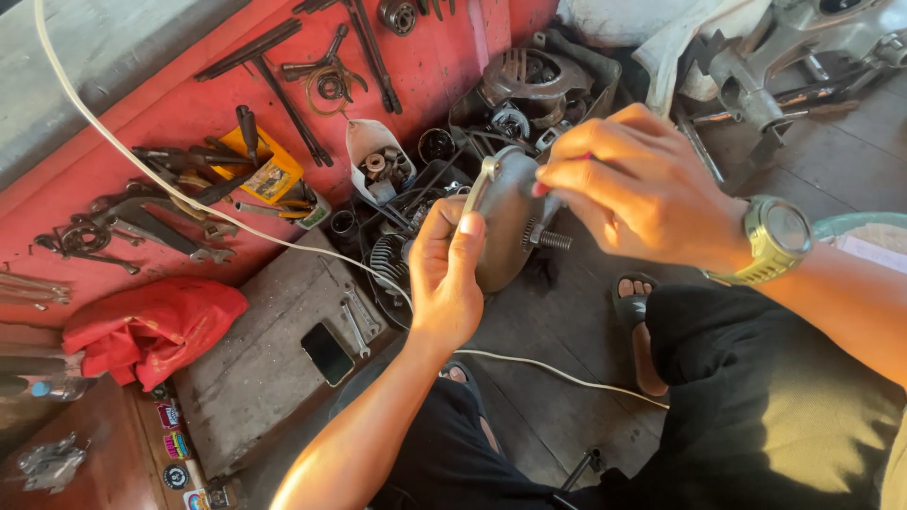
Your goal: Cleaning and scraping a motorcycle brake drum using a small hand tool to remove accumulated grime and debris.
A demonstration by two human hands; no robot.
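Head view, looking down over a seated person's knees: both bare hands hold a grey metal motor housing point(505, 222) up in front of the body, above a dark floor. Left hand point(446, 274) grips the housing's near edge, thumb across the front & fingers curled round the rim, w/ a thin pale gasket strip point(475, 189) running along that edge. Right hand point(635, 184), a green-cased watch point(777, 241) on its wrist, is closed over the top right of the housing, fingertips pinched on a small red-tipped item; what exactly it is cannot be told. A toothed, threaded shaft point(548, 240) sticks out of the housing's right side, just under the right palm. A white cable point(189, 194) crosses the scene from top left, passes behind the left wrist & runs on to the right over the floor. Left of the hands: a red board point(170, 94) laid w/ wrenches, pullers & drivers, a red cloth point(151, 331) bunched at its lower edge, a grey slab point(265, 378) bearing a black phone point(327, 353) & two small spanners point(359, 321). Behind the housing, a black crate point(567, 94) of engine parts. Top right, a bare alloy casting point(784, 57). One sandalled foot point(638, 321) shows below the right hand.
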